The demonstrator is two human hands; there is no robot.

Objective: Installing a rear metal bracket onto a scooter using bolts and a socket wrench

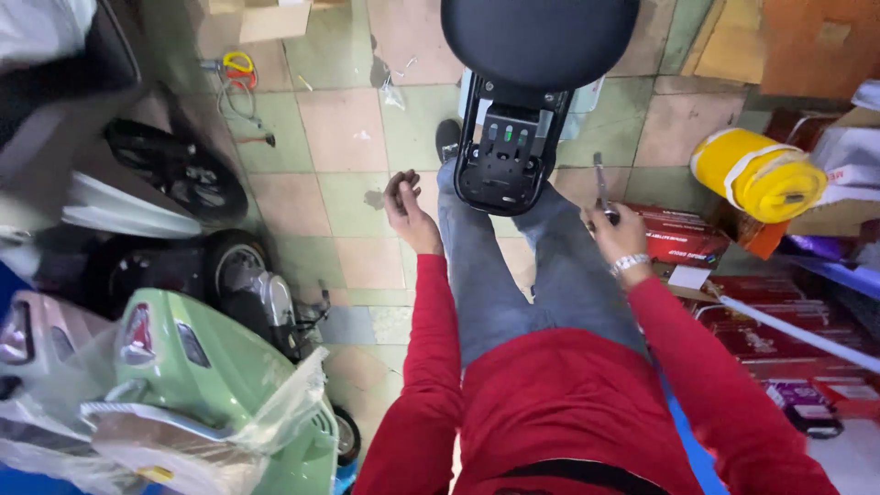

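Seated, legs out over a tiled floor [344,137]. Black seat [527,55] propped upside down against the knees, its underside bracket [504,151] facing up between both hands. Right hand [619,234] closed around a screwdriver [600,183], shaft pointing up, just right of the bracket. Left hand [403,202] loosely curled, fingertips bunched as if pinching something too small to make out, just left of the bracket. Green toy scooter [211,376] in plastic wrap at left. Yellow roll [756,174] and red boxes [683,238] at right.
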